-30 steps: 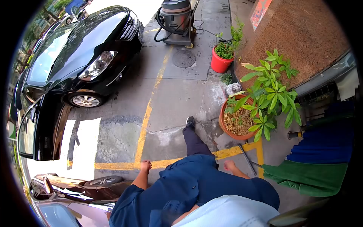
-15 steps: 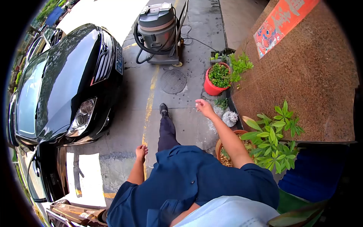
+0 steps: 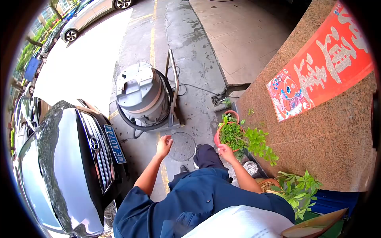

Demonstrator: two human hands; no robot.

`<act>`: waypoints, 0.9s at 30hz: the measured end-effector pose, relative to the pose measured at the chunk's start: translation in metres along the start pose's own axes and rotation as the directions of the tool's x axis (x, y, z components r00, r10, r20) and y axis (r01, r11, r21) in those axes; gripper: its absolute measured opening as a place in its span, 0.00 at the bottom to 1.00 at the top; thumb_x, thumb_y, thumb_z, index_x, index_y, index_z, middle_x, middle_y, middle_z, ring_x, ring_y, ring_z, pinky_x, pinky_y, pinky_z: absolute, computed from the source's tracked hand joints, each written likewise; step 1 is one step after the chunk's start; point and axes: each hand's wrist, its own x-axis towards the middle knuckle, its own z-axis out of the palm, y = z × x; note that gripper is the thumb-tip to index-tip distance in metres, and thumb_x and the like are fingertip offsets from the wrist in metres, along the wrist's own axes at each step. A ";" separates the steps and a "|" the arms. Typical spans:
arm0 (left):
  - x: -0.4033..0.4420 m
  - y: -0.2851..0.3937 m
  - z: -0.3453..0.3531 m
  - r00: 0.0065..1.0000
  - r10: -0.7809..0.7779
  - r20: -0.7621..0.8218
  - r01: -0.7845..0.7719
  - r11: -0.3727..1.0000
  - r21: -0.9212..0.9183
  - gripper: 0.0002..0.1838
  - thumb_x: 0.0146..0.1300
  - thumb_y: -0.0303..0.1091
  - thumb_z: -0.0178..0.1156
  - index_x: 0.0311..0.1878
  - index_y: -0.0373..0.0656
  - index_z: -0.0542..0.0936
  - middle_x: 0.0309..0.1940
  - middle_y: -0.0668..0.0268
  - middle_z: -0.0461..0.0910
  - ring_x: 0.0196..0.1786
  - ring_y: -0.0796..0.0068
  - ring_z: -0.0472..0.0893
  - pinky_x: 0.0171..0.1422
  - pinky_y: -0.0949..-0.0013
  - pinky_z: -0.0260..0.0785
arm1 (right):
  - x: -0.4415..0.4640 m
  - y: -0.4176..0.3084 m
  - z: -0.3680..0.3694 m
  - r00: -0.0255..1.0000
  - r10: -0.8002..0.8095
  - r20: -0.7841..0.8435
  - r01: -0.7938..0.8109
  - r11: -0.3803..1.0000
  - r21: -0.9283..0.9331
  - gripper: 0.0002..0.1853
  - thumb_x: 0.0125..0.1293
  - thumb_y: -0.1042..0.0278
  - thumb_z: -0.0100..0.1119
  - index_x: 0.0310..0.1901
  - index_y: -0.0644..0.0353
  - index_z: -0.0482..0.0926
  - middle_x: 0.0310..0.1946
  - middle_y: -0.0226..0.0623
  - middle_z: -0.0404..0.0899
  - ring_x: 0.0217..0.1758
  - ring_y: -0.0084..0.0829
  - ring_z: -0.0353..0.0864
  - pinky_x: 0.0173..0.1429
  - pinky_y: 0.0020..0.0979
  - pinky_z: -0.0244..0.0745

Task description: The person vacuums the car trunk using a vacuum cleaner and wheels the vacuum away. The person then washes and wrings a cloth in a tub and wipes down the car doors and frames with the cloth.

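Note:
My left hand (image 3: 163,146) is raised over the manhole cover's left side, just below the grey vacuum machine (image 3: 143,95); its fingers are loosely curled and touch nothing I can see. My right hand (image 3: 225,152) hangs beside the red pot (image 3: 217,139) of leafy plants, its fingers bent; whether they hold anything is too small to tell. The vacuum stands upright, with a black hose around its body and a metal handle on its right. Below both hands are my dark trousers (image 3: 209,156) and shoes.
A black car (image 3: 67,170) stands at the left. On the right is a brown stone wall (image 3: 317,150) with a red banner (image 3: 337,59). A cable (image 3: 202,88) runs over the ground behind the vacuum. A larger potted plant (image 3: 299,190) is at lower right, a silver car (image 3: 95,16) farther off.
The vacuum, red pot and banner have come much nearer as I walk forward. My left hand has risen and swung forward; my right hand reached forward, then came back lower.

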 end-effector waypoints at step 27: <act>0.961 0.218 0.130 0.978 -0.127 0.167 0.111 0.988 0.106 0.20 0.57 0.43 0.63 0.45 0.36 0.78 0.40 0.53 0.79 0.41 0.59 0.80 0.45 0.62 0.73 | 0.923 -0.396 -0.377 0.976 -0.101 -0.193 0.081 0.991 -0.109 0.16 0.62 0.70 0.59 0.51 0.61 0.74 0.34 0.33 0.78 0.32 0.23 0.78 0.36 0.26 0.76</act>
